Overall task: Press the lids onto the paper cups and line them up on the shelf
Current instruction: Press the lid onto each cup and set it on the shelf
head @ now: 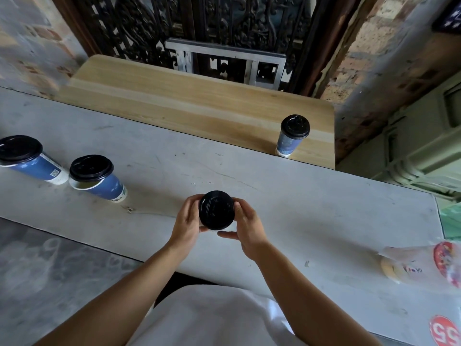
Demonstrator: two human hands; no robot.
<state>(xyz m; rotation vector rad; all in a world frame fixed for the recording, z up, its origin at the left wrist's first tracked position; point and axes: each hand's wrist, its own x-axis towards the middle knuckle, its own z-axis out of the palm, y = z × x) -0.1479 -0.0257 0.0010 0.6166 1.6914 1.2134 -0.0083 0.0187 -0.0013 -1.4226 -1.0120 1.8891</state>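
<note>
A paper cup with a black lid stands on the grey counter right in front of me, seen from above. My left hand grips its left side and my right hand grips its right side, fingers curled along the lid's rim. Two more blue cups stand at the left: one with a black lid sitting askew on its rim, and one at the far left with a black lid on top. A lidded blue cup stands upright at the right end of the wooden shelf.
The wooden shelf lies beyond the counter's far edge, backed by a dark ornate grille and a metal frame. A plastic bag with red print lies at the counter's right end. Brick walls flank both sides.
</note>
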